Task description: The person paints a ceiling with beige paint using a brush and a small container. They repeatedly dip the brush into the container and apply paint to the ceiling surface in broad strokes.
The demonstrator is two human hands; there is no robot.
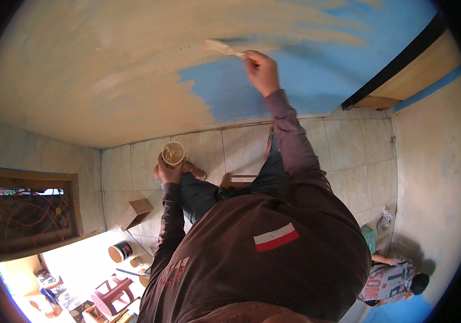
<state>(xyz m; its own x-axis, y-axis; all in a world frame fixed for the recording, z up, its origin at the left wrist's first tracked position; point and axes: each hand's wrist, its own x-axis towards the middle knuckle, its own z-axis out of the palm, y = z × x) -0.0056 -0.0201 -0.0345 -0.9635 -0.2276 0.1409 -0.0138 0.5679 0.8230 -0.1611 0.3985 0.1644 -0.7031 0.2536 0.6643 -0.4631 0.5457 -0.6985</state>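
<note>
My right hand [262,71] is closed round the handle of a paintbrush [223,48], its bristles against the wall [133,70]. Cream-beige paint covers the wall's left and upper parts in streaks. Below and right of the brush a patch of blue [225,91] shows, with a ragged edge against the beige. Lower on the left, my left hand [170,171] grips a round paint tub [173,154] by its side. Pale paint lies inside the tub. Both my arms are in dark sleeves.
A wooden stool [237,180] stands between my legs on the tiled floor [203,141]. On the left are a small box [136,213], a paint bucket [120,251] and a pink plastic stool [113,295]. Another person [392,280] is at the lower right, near the right wall.
</note>
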